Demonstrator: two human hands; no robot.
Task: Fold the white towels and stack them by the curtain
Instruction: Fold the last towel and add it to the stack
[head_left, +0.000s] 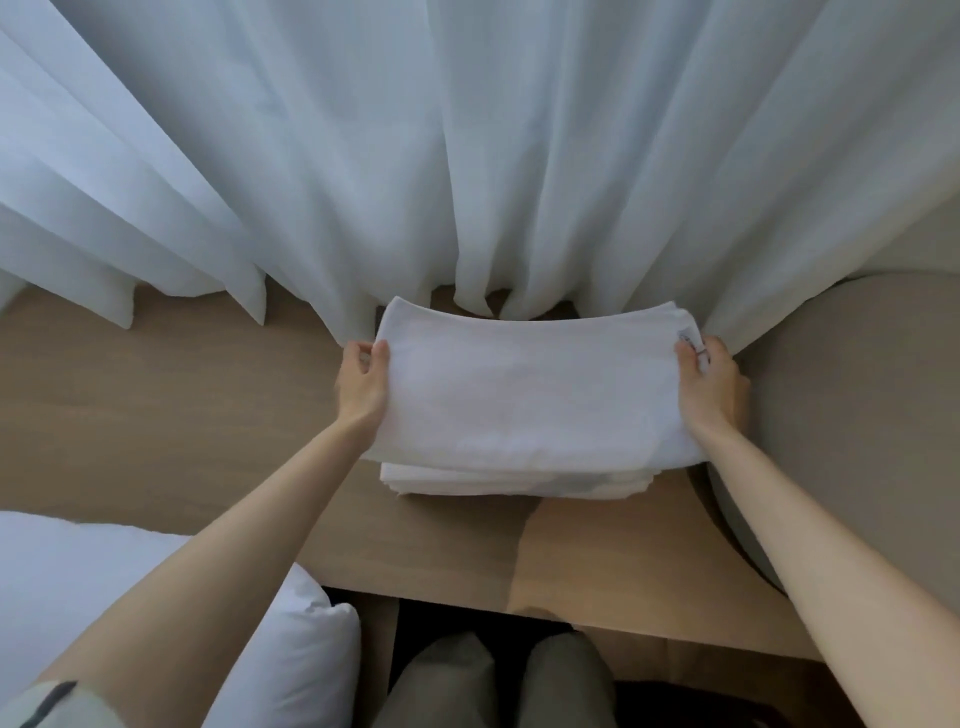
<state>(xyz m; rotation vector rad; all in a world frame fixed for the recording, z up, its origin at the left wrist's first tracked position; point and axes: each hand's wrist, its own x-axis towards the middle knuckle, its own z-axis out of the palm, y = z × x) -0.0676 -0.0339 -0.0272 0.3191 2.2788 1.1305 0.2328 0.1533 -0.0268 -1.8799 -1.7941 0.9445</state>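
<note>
Wood tabletop (156, 415), beige round seat (857, 415) at rt — white pillow (78, 597) btm left.

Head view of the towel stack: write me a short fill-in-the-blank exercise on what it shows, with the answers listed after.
1. The folded towel is held by ____ hands: the left hand and the right hand grip its opposite ends.
2. Beneath it, the towel stack rests on a ____ tabletop.
3. The curtain hangs beyond the stack, and the pillow lies at the view's lower ____.

Answers: both; wooden; left.
</note>
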